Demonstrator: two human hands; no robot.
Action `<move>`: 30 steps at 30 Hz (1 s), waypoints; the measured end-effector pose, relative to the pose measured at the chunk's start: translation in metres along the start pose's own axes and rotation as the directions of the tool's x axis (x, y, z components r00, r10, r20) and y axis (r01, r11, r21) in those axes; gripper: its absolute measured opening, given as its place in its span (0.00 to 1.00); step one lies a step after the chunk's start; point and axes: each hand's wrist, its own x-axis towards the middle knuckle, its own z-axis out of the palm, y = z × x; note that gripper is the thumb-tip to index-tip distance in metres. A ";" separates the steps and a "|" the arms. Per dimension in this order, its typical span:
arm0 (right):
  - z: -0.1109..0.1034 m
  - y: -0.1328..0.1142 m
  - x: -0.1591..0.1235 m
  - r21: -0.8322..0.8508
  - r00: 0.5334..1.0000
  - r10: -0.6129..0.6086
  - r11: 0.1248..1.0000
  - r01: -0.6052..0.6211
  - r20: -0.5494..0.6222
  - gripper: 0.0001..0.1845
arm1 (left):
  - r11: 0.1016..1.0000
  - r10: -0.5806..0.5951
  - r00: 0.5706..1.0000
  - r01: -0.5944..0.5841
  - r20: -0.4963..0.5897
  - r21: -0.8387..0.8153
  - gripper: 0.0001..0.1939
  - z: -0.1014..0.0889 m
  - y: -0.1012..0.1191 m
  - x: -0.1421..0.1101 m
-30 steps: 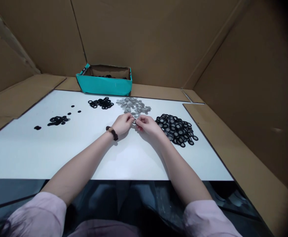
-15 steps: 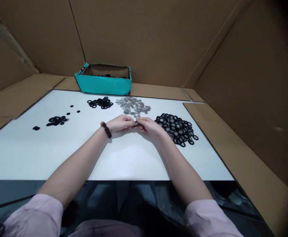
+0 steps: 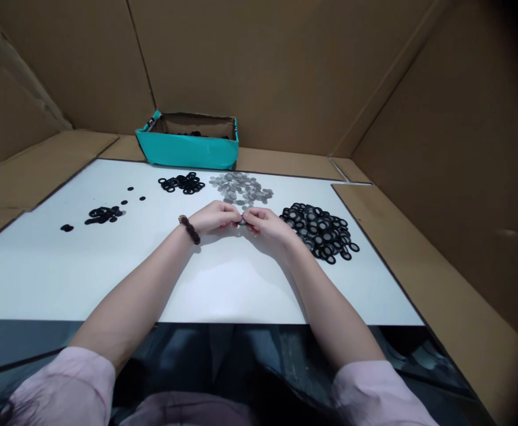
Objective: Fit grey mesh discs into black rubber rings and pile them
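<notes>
My left hand [image 3: 218,217] and my right hand [image 3: 264,223] meet over the middle of the white board, fingertips pinched together. Between them is a small black ring with a grey disc [image 3: 242,222], mostly covered by my fingers. Just beyond my hands lies a spread of grey translucent discs [image 3: 241,188]. Beside my right hand is a large heap of black rings with grey centres [image 3: 321,231]. A cluster of open black rings [image 3: 182,183] sits behind my left hand. Farther left is a pile of small black discs [image 3: 103,214].
A turquoise box [image 3: 188,150] with dark pieces inside stands at the back edge of the white board [image 3: 108,278]. Cardboard walls [image 3: 285,71] enclose the back and sides. A few loose black discs [image 3: 67,228] lie at the left.
Both hands stay together, with fingertips shifted slightly. The ring now shows less between the fingers. The whole view has moved a little; the piles look the same.
</notes>
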 end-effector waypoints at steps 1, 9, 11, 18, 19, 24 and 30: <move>0.000 0.001 0.001 0.023 1.000 0.012 1.000 -0.011 -0.020 0.21 | 1.000 -0.002 0.999 0.002 -0.051 -0.014 0.09 0.002 0.000 0.000; 0.005 0.003 0.004 0.161 0.987 0.118 0.982 -0.100 -0.110 0.24 | 0.997 0.024 0.980 -0.037 -0.197 -0.066 0.11 0.020 -0.002 0.001; 0.003 0.004 0.004 0.137 0.987 0.146 0.981 -0.135 -0.074 0.25 | 0.999 0.003 0.992 -0.009 -0.128 -0.049 0.10 0.020 -0.002 0.000; -0.005 0.004 0.001 0.104 0.985 0.153 0.982 -0.160 0.074 0.24 | 0.998 -0.036 0.999 0.035 0.010 0.042 0.10 0.008 -0.004 0.002; -0.005 0.004 0.001 0.101 0.986 0.148 0.983 -0.156 0.078 0.23 | 0.999 -0.041 0.999 0.041 0.001 0.031 0.10 0.008 -0.005 0.002; -0.006 0.004 0.000 0.025 0.986 0.123 0.992 -0.127 0.111 0.20 | 0.998 -0.065 0.998 0.064 0.006 0.017 0.10 0.006 -0.001 0.000; 0.000 0.005 0.002 0.069 0.989 0.110 0.992 -0.103 -0.100 0.20 | 0.999 -0.033 0.985 0.026 -0.167 -0.043 0.09 0.013 0.000 0.001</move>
